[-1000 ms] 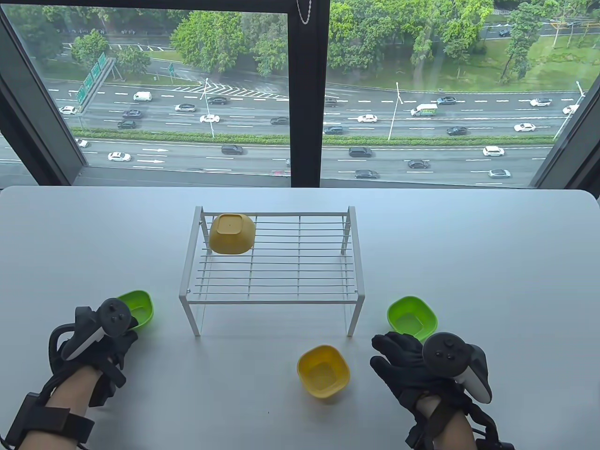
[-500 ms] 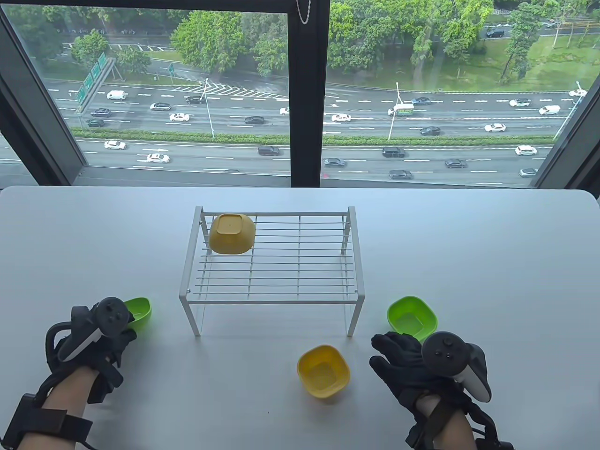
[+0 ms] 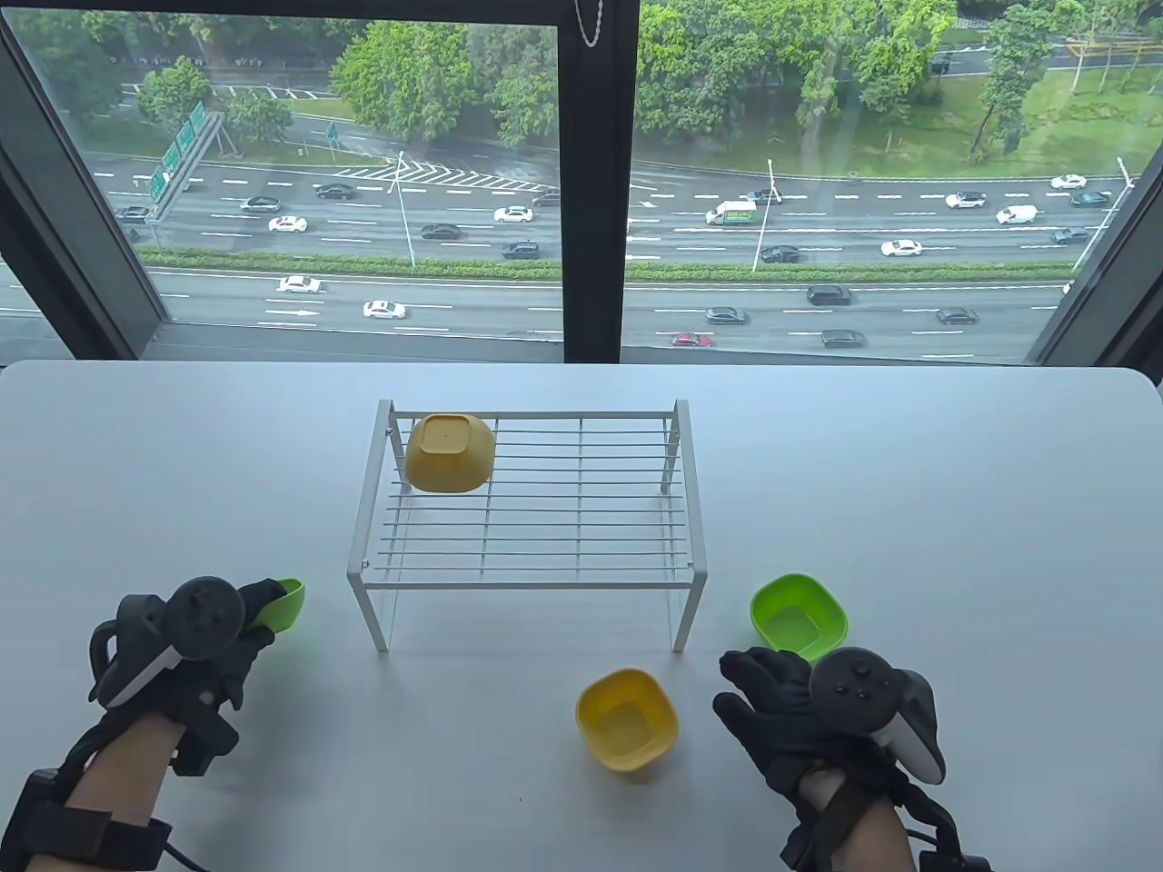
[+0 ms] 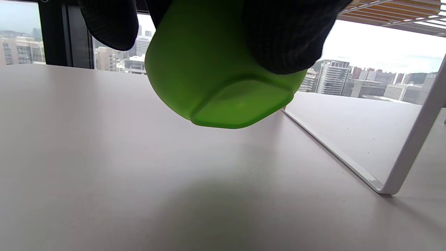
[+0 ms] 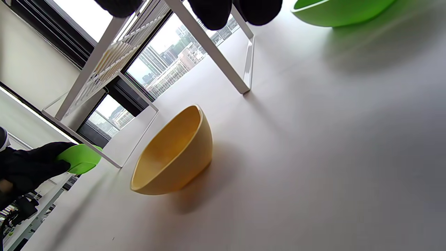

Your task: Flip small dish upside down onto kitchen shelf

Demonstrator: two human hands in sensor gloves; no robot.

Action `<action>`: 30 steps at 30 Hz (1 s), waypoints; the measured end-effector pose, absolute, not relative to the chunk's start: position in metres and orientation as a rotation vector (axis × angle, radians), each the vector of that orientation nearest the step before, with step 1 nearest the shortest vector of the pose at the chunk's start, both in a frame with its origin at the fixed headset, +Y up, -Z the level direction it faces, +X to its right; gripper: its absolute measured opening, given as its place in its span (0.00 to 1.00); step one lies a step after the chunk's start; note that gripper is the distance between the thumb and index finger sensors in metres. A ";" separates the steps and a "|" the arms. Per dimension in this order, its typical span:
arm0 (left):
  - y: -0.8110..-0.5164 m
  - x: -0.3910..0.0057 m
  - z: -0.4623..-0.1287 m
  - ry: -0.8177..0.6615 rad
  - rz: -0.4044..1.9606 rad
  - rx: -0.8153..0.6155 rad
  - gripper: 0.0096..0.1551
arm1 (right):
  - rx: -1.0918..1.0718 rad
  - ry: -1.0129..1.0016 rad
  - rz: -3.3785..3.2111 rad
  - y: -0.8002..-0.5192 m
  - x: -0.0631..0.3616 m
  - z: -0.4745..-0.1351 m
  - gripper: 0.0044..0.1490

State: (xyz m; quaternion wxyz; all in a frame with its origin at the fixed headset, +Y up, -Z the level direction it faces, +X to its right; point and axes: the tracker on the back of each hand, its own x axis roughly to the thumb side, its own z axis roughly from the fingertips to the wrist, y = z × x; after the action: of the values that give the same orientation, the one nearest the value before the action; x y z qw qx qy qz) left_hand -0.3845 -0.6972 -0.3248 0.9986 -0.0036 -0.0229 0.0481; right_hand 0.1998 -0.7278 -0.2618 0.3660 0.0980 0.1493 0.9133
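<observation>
One green dish (image 4: 223,69) gripped in left hand (image 3: 195,654), lifted off table (image 3: 909,472) near shelf (image 3: 527,554) front-left leg, not yet flipped | one yellow dish (image 3: 450,452) upside down on shelf | right hand (image 3: 790,708) open, empty | left wrist view shows clearance under dish; table view hides it

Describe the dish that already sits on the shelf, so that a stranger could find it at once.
Find the white wire kitchen shelf in the middle of the table. On its top, at the far left corner, sits a yellow dish. It alone is upside down; the other yellow dish stands upright on the table.
</observation>
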 end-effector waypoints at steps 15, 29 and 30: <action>-0.684 -0.367 -0.313 -0.111 0.081 0.053 0.34 | 0.251 0.397 2.336 -0.729 0.200 -0.263 0.48; -0.664 -0.371 -0.306 -0.120 0.171 0.145 0.35 | 0.293 0.410 2.340 -0.731 0.196 -0.266 0.49; -0.663 -0.370 -0.306 -0.121 0.172 0.146 0.35 | 0.296 0.408 2.343 -0.730 0.196 -0.266 0.49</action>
State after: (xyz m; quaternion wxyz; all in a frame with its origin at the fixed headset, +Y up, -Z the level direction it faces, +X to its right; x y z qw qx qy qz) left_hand -0.3704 -0.6633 -0.3061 0.9918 0.0729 -0.0603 0.0859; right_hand 0.1957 -0.7302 -0.2658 0.3639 0.1149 0.1585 0.9106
